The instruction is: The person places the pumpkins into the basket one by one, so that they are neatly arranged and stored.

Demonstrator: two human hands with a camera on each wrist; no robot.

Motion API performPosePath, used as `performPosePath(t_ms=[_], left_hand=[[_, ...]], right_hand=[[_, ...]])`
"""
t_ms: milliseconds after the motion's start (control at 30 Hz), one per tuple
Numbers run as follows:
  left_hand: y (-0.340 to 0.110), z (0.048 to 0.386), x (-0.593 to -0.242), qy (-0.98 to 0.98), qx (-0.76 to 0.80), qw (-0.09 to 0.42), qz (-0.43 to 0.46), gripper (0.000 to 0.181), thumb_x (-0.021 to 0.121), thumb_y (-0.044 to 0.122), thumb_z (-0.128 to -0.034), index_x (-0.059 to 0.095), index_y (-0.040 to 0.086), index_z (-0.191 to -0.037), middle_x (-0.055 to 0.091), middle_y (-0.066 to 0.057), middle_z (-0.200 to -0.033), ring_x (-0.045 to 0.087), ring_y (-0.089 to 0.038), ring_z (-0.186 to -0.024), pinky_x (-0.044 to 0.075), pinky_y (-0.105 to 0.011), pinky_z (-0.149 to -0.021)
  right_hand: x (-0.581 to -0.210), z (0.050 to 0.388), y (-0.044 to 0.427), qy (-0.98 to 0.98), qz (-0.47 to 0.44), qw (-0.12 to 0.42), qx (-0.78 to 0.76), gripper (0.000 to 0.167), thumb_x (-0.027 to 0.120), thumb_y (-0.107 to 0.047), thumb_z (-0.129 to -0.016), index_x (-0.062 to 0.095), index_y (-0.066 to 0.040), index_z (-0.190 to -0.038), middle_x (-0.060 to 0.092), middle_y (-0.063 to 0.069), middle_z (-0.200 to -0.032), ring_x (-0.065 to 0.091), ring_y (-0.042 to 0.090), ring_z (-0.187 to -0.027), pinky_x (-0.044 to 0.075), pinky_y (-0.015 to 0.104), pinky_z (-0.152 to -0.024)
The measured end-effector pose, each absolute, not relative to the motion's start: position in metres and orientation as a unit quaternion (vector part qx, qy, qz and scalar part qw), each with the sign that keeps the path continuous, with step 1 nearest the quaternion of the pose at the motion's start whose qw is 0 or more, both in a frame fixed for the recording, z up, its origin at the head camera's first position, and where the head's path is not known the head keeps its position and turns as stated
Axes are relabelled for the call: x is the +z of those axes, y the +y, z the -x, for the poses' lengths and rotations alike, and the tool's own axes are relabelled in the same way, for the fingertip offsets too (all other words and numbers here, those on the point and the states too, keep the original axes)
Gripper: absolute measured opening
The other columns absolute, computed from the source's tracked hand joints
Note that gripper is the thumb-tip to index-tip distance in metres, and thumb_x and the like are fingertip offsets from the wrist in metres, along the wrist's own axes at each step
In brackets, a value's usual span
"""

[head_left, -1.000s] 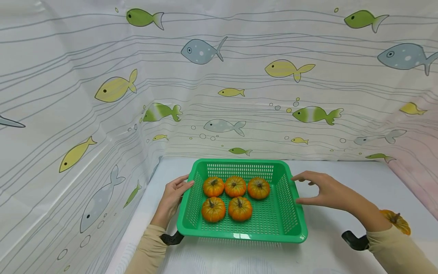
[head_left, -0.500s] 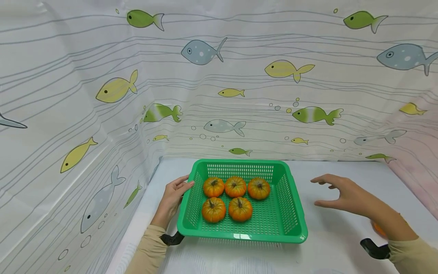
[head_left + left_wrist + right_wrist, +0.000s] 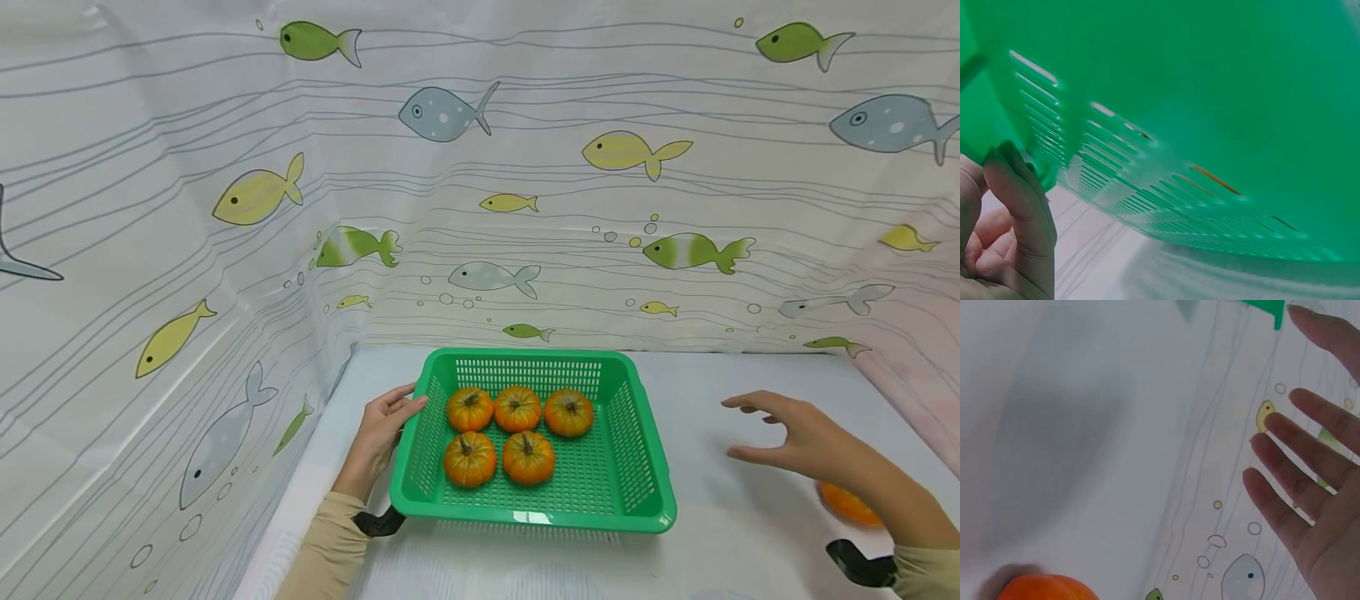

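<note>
My left hand (image 3: pixel 380 429) grips the left rim of a green plastic basket (image 3: pixel 649 433), its thumb on top; close up in the left wrist view, fingertips (image 3: pixel 1013 181) curl at the slotted wall. Inside the basket sit several small orange pumpkins, one of them a front pumpkin (image 3: pixel 528 458), grouped at the left and back. My right hand (image 3: pixel 806 437) hovers over the table to the basket's right, fingers spread and holding nothing. Another pumpkin (image 3: pixel 851 505) lies on the table, partly hidden below the right forearm; the right wrist view catches its orange top (image 3: pixel 1047 589).
A white table (image 3: pixel 705 533) carries the basket. Behind and to the left rises a white curtain (image 3: pixel 558 275) printed with fish, close to the basket's far side. Dark wrist mounts (image 3: pixel 859 565) stick out from the sleeves.
My right hand has moved away from the basket's right rim, going right over the table toward the loose pumpkin. The left hand, basket and pumpkins inside stay where they were.
</note>
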State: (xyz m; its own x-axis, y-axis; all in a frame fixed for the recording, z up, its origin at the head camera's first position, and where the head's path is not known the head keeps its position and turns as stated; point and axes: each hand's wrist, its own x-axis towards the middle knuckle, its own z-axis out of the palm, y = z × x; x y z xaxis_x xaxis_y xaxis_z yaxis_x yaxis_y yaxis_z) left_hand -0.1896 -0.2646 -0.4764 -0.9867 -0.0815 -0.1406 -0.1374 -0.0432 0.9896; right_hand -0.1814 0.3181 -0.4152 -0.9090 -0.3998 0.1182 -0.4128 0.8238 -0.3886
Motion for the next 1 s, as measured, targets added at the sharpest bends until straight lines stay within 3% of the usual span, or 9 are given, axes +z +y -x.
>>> performPosePath(t_ms=[67,333,500,567,633,733,867,1000], left_hand=[[-0.265,0.189,-0.476,0.691,0.718,0.020,0.081,0.051,0.073,0.018,-0.0984,0.056,0.005,-0.145,0.075,0.006,-0.091,0.075,-0.009,-0.075,0.064,-0.027,-0.068],[-0.265,0.189,-0.476,0.691,0.718,0.020,0.083,0.051,0.073,0.018,-0.0979,0.057,0.005,-0.145,0.075,0.006,-0.089,0.074,-0.009,-0.075,0.064,-0.027,-0.067],[-0.265,0.190,-0.476,0.691,0.718,0.026,0.080,0.052,0.073,0.019,-0.0983,0.056,0.006,-0.145,0.075,0.005,-0.090,0.075,-0.010,-0.076,0.064,-0.028,-0.068],[-0.265,0.190,-0.476,0.692,0.717,0.026,0.079,0.052,0.073,0.020,-0.0983,0.056,0.006,-0.145,0.075,0.005,-0.091,0.075,-0.010,-0.076,0.065,-0.028,-0.068],[-0.264,0.190,-0.476,0.693,0.717,0.025,0.077,0.052,0.073,0.020,-0.0982,0.056,0.006,-0.145,0.075,0.005,-0.090,0.075,-0.010,-0.076,0.065,-0.028,-0.068],[-0.264,0.190,-0.475,0.692,0.717,0.023,0.078,0.052,0.073,0.019,-0.0981,0.056,0.005,-0.145,0.075,0.005,-0.089,0.075,-0.010,-0.075,0.064,-0.028,-0.067],[-0.265,0.190,-0.475,0.692,0.718,0.022,0.079,0.051,0.073,0.019,-0.0981,0.057,0.005,-0.145,0.075,0.005,-0.090,0.075,-0.010,-0.075,0.064,-0.028,-0.067],[-0.265,0.190,-0.476,0.692,0.717,0.022,0.078,0.051,0.073,0.020,-0.0980,0.057,0.005,-0.144,0.075,0.005,-0.091,0.075,-0.010,-0.076,0.065,-0.028,-0.068]], right_hand=[[-0.417,0.181,0.325,-0.957,-0.208,0.018,0.203,0.065,0.093,-0.043,-0.075,0.068,-0.013,-0.128,0.072,0.014,-0.124,0.066,0.037,-0.108,0.064,0.037,-0.081],[-0.428,0.173,0.355,-0.966,-0.179,0.018,0.188,0.065,0.092,-0.044,-0.075,0.067,-0.016,-0.128,0.071,0.015,-0.125,0.063,0.035,-0.106,0.061,0.032,-0.077],[-0.437,0.170,0.379,-0.969,-0.153,0.012,0.193,0.066,0.092,-0.046,-0.075,0.068,-0.015,-0.128,0.070,0.018,-0.127,0.060,0.002,-0.100,0.057,0.024,-0.072],[-0.440,0.169,0.388,-0.971,-0.141,0.001,0.194,0.068,0.091,-0.046,-0.076,0.068,-0.013,-0.130,0.068,0.020,-0.128,0.061,0.005,-0.102,0.056,0.022,-0.071],[-0.444,0.168,0.397,-0.972,-0.131,-0.012,0.194,0.070,0.091,-0.046,-0.077,0.066,-0.009,-0.131,0.066,0.024,-0.129,0.064,0.022,-0.107,0.055,0.021,-0.070],[-0.451,0.167,0.408,-0.976,-0.114,-0.026,0.185,0.074,0.090,-0.046,-0.077,0.064,-0.004,-0.132,0.062,0.032,-0.131,0.058,0.048,-0.109,0.061,0.036,-0.079],[-0.461,0.166,0.422,-0.979,-0.094,-0.037,0.178,0.078,0.090,-0.047,-0.077,0.062,0.001,-0.133,0.058,0.038,-0.132,0.058,0.048,-0.104,0.055,0.067,-0.083],[-0.470,0.164,0.434,-0.981,-0.078,-0.044,0.173,0.080,0.089,-0.048,-0.077,0.061,0.002,-0.134,0.057,0.038,-0.131,0.058,0.047,-0.102,0.052,0.069,-0.082]])
